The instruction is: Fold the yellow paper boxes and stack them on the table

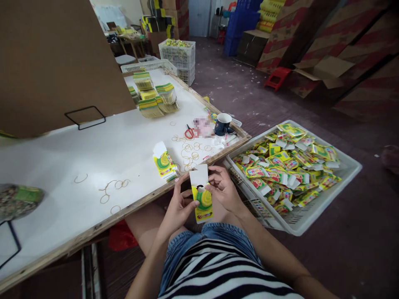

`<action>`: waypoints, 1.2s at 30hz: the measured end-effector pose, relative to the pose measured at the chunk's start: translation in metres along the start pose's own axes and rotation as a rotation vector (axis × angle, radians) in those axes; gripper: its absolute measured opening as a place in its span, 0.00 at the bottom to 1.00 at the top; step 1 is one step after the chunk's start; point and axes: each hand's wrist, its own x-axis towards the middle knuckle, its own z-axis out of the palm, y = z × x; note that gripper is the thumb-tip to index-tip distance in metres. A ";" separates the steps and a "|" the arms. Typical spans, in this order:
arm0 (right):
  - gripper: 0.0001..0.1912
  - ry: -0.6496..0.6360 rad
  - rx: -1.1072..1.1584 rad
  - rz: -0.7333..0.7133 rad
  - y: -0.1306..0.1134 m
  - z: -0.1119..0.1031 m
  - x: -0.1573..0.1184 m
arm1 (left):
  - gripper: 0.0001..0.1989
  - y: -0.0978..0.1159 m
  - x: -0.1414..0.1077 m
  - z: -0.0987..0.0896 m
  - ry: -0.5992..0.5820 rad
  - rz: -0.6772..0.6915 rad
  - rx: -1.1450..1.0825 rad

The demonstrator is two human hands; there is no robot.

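Over my lap I hold a small yellow and green printed carton (204,201) upright, its white top flap raised. My left hand (180,204) grips the carton's left side, thumb on the front. At its upper right edge, my right hand (225,187) pinches the carton near the flap, with the other fingers curled. Just left of my hands, a small stack of similar cartons (164,162) lies at the table edge. To my right stands a white plastic crate (327,207) heaped with yellow, green and red cartons (280,166).
On the white table (75,153) lie rubber bands (188,151), red-handled scissors (189,132), a dark mug (222,124) and bundled flat cartons (151,99). A large cardboard sheet (59,62) stands at left. Behind are stacked crates (177,56) and a red stool (277,79).
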 end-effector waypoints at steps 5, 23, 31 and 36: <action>0.15 -0.011 -0.202 -0.139 -0.005 -0.008 0.001 | 0.24 0.000 0.003 0.000 0.031 -0.039 0.048; 0.17 -0.097 -0.564 0.080 0.000 0.001 0.003 | 0.24 -0.004 0.008 0.005 0.108 -0.076 0.051; 0.16 -0.085 -0.595 0.087 0.002 0.004 0.005 | 0.23 -0.007 0.008 0.005 0.097 -0.089 0.059; 0.15 -0.090 -0.522 0.037 0.004 0.001 0.007 | 0.24 -0.005 0.011 0.001 0.126 -0.067 0.014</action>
